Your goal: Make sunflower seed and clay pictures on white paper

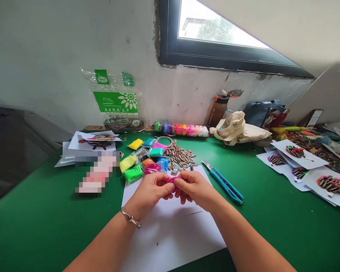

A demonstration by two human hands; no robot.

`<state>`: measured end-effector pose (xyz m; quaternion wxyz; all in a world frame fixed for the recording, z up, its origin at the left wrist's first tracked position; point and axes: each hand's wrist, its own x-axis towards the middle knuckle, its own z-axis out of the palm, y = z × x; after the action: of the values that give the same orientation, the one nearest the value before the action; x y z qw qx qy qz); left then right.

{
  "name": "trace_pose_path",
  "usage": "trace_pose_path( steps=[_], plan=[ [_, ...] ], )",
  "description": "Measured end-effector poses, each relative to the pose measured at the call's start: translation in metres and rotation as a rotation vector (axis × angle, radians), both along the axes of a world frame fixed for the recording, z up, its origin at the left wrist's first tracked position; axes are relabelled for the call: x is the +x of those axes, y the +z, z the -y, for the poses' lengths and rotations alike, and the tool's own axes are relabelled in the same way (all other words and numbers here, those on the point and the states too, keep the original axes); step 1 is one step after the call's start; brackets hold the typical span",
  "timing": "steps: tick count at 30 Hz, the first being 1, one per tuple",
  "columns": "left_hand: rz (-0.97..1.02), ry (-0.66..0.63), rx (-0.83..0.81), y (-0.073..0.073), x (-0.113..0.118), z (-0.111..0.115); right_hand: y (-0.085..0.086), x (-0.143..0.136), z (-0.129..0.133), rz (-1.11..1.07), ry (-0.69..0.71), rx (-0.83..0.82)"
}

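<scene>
Left hand (155, 186) and right hand (195, 186) together, both pinching pink clay (173, 180) above the white paper (170, 238); judged best: light, even pressure, turning the piece between pinches so neither edge thins

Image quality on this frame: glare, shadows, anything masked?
Head view: window overexposed, scenery outside washed out; soft shadow on the white sheet below the left hand and right hand; pink piece between them partly hidden by fingers; pixelated patch unreadable; far-left edge dark.
</scene>
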<state>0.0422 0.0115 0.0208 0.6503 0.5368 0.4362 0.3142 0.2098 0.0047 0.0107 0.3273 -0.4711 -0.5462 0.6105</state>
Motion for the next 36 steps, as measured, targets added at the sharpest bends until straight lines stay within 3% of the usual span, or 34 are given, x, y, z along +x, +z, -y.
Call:
trace_pose_path(
  steps=[6, 8, 11, 14, 19, 24, 27, 31, 36],
  plan=[
    [0.008, -0.030, -0.165, -0.002, -0.002, -0.001, 0.003, 0.006, 0.000, 0.035, 0.084, 0.007],
    [-0.009, -0.008, -0.145, -0.004, -0.002, -0.003, 0.003, 0.007, -0.001, 0.126, 0.053, 0.024],
    [-0.032, 0.019, -0.097, -0.004, -0.001, -0.003, 0.002, 0.005, -0.003, 0.285, -0.035, 0.177],
    [-0.034, -0.002, -0.082, -0.003, -0.001, -0.002, 0.000, 0.003, -0.003, 0.284, -0.046, 0.288],
    [-0.073, -0.026, -0.087, -0.001, -0.001, 0.001, -0.008, 0.001, -0.001, 0.299, -0.062, 0.315],
    [-0.120, -0.055, 0.001, -0.001, -0.001, 0.000, -0.006, 0.000, -0.001, 0.230, -0.092, 0.250],
    [-0.114, -0.020, 0.047, -0.001, -0.001, -0.002, -0.001, 0.002, -0.002, 0.132, -0.088, 0.125],
    [-0.101, 0.040, 0.003, -0.002, -0.001, -0.003, 0.003, 0.007, -0.003, 0.083, -0.026, -0.014],
    [-0.060, 0.038, -0.068, -0.005, -0.001, -0.002, 0.003, 0.007, -0.001, -0.027, 0.035, -0.018]
  ],
)
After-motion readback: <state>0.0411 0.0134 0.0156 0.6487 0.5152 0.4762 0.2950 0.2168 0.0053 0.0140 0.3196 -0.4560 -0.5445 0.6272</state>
